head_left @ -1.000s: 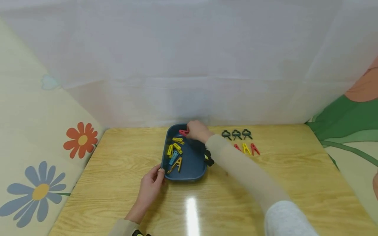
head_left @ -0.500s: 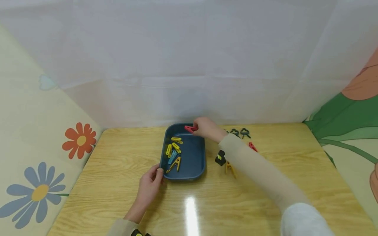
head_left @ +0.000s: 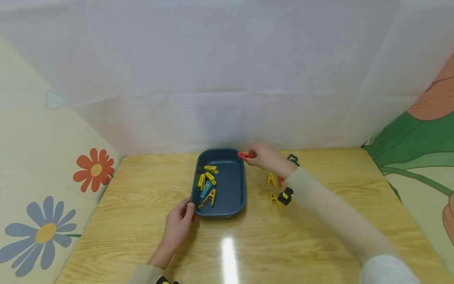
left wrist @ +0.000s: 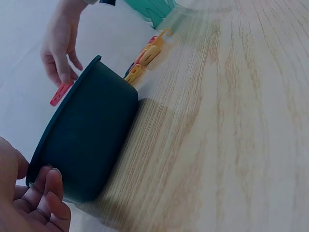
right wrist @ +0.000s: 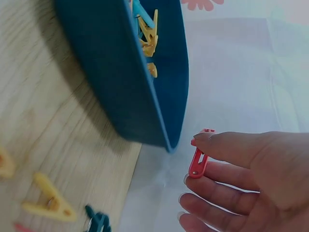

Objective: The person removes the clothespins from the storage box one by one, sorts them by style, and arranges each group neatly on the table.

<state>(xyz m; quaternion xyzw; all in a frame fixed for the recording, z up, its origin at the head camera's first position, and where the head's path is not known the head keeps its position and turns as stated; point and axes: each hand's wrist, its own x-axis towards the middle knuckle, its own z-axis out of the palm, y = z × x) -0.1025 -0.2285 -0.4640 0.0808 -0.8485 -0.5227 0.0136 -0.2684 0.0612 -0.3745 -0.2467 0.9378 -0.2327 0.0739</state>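
My right hand (head_left: 268, 159) pinches a red clothespin (head_left: 244, 156) between thumb and fingers, just past the far right corner of the dark blue tray (head_left: 230, 193). In the right wrist view the clothespin (right wrist: 197, 166) hangs from the fingertips, apart from the tray rim (right wrist: 170, 145). The left hand (head_left: 178, 223) grips the tray's near left rim, thumb on top; the left wrist view has its curled fingers (left wrist: 48, 193) against the outer wall. Inside the tray, along its left side, lie several yellow clothespins (head_left: 210, 178) and a blue one (head_left: 205, 190).
Right of the tray, yellow clothespins (head_left: 271, 180) rest on the wooden table (head_left: 319, 244), with a red one (head_left: 280, 180) partly behind the right forearm. A dark green clip (head_left: 293, 159) shows farther back. A white sheet (head_left: 213, 79) hangs behind the table.
My right hand has carried the red clothespin rightward, from over the tray's far end to beyond its right rim. Yellow clothespins on the table have come out from behind the arm. The left hand keeps its place.
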